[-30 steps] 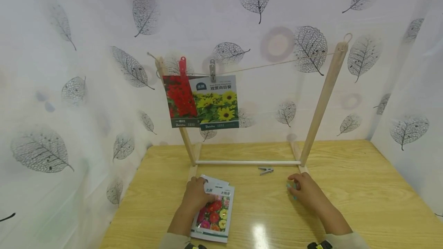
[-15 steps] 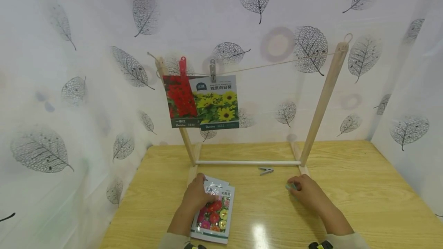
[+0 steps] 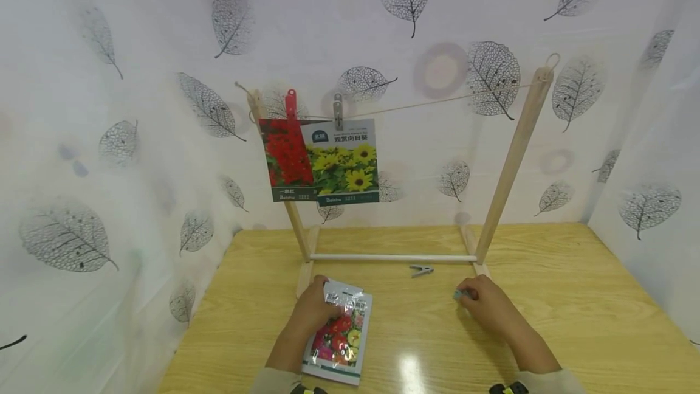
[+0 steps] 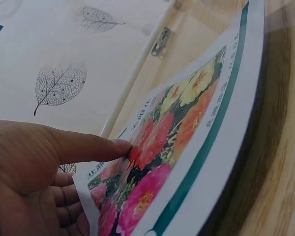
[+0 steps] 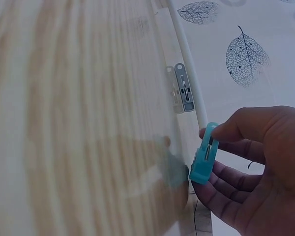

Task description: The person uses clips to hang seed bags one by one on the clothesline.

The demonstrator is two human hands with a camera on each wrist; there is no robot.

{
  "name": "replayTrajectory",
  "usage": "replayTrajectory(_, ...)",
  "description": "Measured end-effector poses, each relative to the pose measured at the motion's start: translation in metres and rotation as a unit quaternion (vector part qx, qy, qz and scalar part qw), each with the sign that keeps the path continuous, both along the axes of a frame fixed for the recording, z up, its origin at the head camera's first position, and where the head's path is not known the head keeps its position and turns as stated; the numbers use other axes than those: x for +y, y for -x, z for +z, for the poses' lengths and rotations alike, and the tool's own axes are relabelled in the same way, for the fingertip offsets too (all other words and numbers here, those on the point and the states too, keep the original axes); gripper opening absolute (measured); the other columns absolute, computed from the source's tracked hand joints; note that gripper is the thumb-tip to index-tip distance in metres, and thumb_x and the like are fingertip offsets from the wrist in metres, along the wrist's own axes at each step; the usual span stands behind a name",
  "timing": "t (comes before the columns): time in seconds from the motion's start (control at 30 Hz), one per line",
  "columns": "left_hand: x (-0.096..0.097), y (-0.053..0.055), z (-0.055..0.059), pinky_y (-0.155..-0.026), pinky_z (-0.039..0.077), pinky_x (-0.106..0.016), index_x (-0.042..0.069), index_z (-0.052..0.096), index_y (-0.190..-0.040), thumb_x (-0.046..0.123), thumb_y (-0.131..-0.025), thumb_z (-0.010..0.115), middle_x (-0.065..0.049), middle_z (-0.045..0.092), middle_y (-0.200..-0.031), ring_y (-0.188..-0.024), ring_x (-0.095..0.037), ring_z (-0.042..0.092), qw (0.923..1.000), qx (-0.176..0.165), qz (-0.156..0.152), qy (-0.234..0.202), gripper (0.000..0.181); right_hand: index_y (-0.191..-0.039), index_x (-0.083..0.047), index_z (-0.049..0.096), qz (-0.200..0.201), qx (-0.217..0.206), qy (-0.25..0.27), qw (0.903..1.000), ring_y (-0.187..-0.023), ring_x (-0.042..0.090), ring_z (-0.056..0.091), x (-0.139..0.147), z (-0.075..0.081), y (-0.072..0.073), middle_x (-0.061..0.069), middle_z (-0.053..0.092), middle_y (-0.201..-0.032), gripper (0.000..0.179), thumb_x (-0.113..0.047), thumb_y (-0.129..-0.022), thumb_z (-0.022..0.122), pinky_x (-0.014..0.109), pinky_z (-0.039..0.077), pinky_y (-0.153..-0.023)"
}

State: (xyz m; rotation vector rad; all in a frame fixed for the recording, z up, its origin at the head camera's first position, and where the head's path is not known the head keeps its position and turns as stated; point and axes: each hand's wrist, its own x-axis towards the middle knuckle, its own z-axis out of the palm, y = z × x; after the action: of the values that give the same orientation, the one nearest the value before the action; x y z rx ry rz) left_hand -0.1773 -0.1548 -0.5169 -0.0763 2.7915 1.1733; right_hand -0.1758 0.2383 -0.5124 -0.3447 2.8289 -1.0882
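Note:
My left hand [image 3: 313,309] grips a seed packet [image 3: 350,336] at its left edge, thumb on the printed front and fingers behind. Red, pink, yellow and orange flowers cover the packet [image 4: 187,120], which tilts up off the table in the left wrist view. Another packet's edge seems to show behind its top; how many are there I cannot tell. On the right, my right hand [image 3: 489,303] pinches a teal clothespin [image 5: 205,155] by its handle end, low over the table. A grey clothespin [image 3: 421,270] lies between the hands, farther back.
A wooden frame with a right post [image 3: 514,163], a left post [image 3: 295,230] and a white crossbar [image 3: 394,258] stands behind the hands. From its string [image 3: 426,104] hang a red-flower packet [image 3: 285,157] under a red clip [image 3: 291,104] and a sunflower packet [image 3: 350,166] under a grey clip [image 3: 338,111].
The packet under my left hand has tilted slightly, and the glare on it has shifted. In my right hand the teal clothespin has turned a little between the fingers.

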Motion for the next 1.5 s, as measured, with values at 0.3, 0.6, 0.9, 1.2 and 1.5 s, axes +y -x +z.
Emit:
replayTrajectory(0.3,-0.001,-0.002,0.008,-0.076,0.054,-0.040,0.000,0.050,-0.134,0.009,-0.076,0.077,-0.013,0.068,-0.107,-0.088,-0.023,0.063,0.9989,-0.003,-0.012,-0.046,0.065,-0.106,-0.009,0.069,-0.002,0.004,0.007,1.0000,-0.089,0.017,0.060,-0.001,0.001,0.000,0.009,0.061,-0.106,0.011,-0.016,-0.098,0.064,0.027,0.054,-0.073)
replayTrajectory(0.6,-0.003,0.000,0.009,-0.073,0.051,-0.031,0.004,0.058,-0.125,0.011,-0.082,0.072,-0.008,0.067,-0.102,-0.086,-0.019,0.062,0.9953,-0.019,0.007,-0.094,0.046,-0.105,-0.008,0.068,0.001,0.009,0.005,0.9999,-0.090,0.017,0.061,-0.001,0.003,-0.002,0.008,0.063,-0.107,0.011,-0.015,-0.098,0.063,0.030,0.057,-0.075)
replayTrajectory(0.9,-0.001,0.001,0.014,-0.076,0.050,-0.031,0.004,0.062,-0.118,0.014,-0.086,0.072,-0.007,0.066,-0.102,-0.088,-0.018,0.061,0.9958,-0.015,0.017,-0.089,0.034,-0.105,-0.008,0.068,0.001,0.025,0.002,0.9997,-0.093,0.017,0.061,-0.002,0.004,-0.001,0.009,0.063,-0.110,0.011,-0.016,-0.099,0.063,0.036,0.058,-0.080)
replayTrajectory(1.2,-0.001,-0.002,0.021,-0.077,0.051,-0.032,0.004,0.063,-0.118,0.016,-0.089,0.070,-0.008,0.067,-0.104,-0.088,-0.018,0.061,0.9937,-0.022,0.027,-0.107,0.032,-0.120,-0.004,0.064,-0.001,0.024,0.019,0.9995,-0.098,0.020,0.065,-0.002,0.006,-0.001,0.011,0.065,-0.116,0.025,-0.019,-0.101,0.062,0.038,0.060,-0.081)
replayTrajectory(1.5,-0.002,-0.002,0.024,-0.077,0.051,-0.032,0.006,0.063,-0.114,0.018,-0.091,0.069,-0.008,0.067,-0.104,-0.089,-0.019,0.062,0.9916,-0.023,0.036,-0.122,0.027,-0.133,0.001,0.058,-0.012,0.018,0.032,0.9993,-0.105,0.025,0.066,-0.004,0.007,-0.001,0.015,0.064,-0.121,0.040,-0.021,-0.101,0.062,0.037,0.060,-0.083)
